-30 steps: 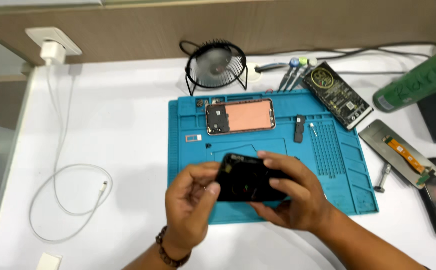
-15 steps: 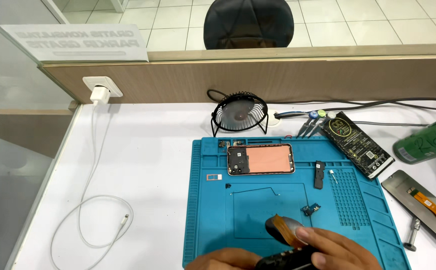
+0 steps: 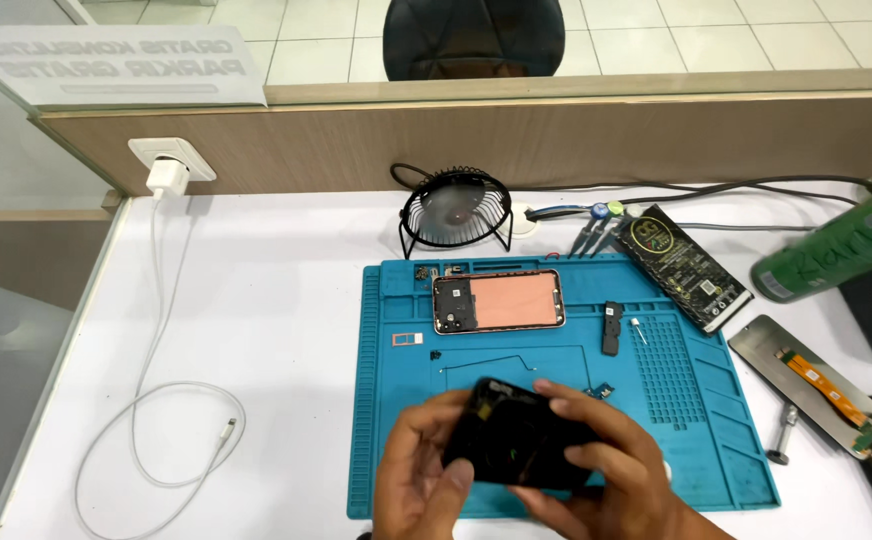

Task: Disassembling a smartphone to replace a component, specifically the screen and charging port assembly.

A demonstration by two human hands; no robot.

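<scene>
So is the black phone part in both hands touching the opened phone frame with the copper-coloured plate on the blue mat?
Apart. The head view shows the black phone part held by both hands, with bare blue mat between it and the opened phone frame.

the scene is bright and evenly lit, seemingly from overhead, with only soft, short shadows under the small black wire desk fan (image 3: 455,211) at upper centre and beneath the two hands at the bottom edge. the glossy white table top (image 3: 256,320) shows a mild sheen, without harsh glare. the green cylindrical bottle (image 3: 841,252) at the right edge is smeared by blur, and the left hand (image 3: 418,480) and right hand (image 3: 596,470) look slightly soft. straight lines bow a little toward the frame's corners. the centre of the blue silicone work mat (image 3: 696,400) is sharp.
</scene>
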